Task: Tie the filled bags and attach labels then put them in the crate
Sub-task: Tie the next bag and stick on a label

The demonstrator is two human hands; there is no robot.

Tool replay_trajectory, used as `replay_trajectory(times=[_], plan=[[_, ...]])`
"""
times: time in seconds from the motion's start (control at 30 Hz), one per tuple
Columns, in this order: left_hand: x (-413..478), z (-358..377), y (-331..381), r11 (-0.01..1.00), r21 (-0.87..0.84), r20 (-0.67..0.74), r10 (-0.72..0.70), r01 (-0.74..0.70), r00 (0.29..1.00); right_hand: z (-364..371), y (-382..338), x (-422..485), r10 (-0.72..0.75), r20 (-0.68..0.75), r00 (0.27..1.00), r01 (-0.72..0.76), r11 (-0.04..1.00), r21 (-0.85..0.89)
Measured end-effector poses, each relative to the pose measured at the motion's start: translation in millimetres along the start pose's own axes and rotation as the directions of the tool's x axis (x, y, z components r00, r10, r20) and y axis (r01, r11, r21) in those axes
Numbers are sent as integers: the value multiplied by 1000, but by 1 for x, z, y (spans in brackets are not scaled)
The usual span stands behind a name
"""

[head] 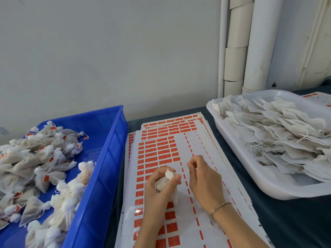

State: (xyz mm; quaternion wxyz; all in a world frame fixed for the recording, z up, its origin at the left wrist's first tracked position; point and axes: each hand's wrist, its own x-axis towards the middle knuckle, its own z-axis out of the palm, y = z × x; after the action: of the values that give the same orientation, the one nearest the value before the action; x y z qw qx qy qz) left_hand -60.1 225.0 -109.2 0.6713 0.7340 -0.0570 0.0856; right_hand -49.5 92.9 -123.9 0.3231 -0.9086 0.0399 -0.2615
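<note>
Above label sheets [161, 153] on table [295, 221], left grip [157, 189] clasps bag [169, 174], right grip [204, 179] pinches string [183, 167].

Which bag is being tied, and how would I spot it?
Between the blue crate and the white tray lie sheets of orange labels. Over them, the left hand grips one small white bag. Unlike the heaped ones, it is alone, its string pinched by the right hand.
</note>
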Motion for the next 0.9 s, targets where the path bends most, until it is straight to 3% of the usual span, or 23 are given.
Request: replay_trajectory(times=[0.43, 0.57, 0.63, 0.77, 0.83, 0.9], plan=[[7, -2, -10, 992, -44, -160, -120, 115, 980, 5, 4, -2, 11, 120, 993, -27, 990, 136], [9, -2, -10, 989, -75, -209, -139, 126, 968, 7, 4, 7, 84, 87, 993, -105, 956, 273], [9, -2, -9, 993, -51, -200, -114, 106, 973, 7, 4, 21, 88, 90, 992, -109, 961, 256], [8, -1, -10, 996, -30, -154, -85, 81, 984, 3, 5, 67, 16, 317, 948, -50, 994, 99], [7, -2, -10, 998, -29, -135, -59, 55, 989, -3, 4, 88, -6, 491, 871, 9, 1000, -3], [7, -1, -9, 999, -29, -120, -30, 26, 992, -5, 7, 99, 24, 660, 751, 83, 988, -130]])
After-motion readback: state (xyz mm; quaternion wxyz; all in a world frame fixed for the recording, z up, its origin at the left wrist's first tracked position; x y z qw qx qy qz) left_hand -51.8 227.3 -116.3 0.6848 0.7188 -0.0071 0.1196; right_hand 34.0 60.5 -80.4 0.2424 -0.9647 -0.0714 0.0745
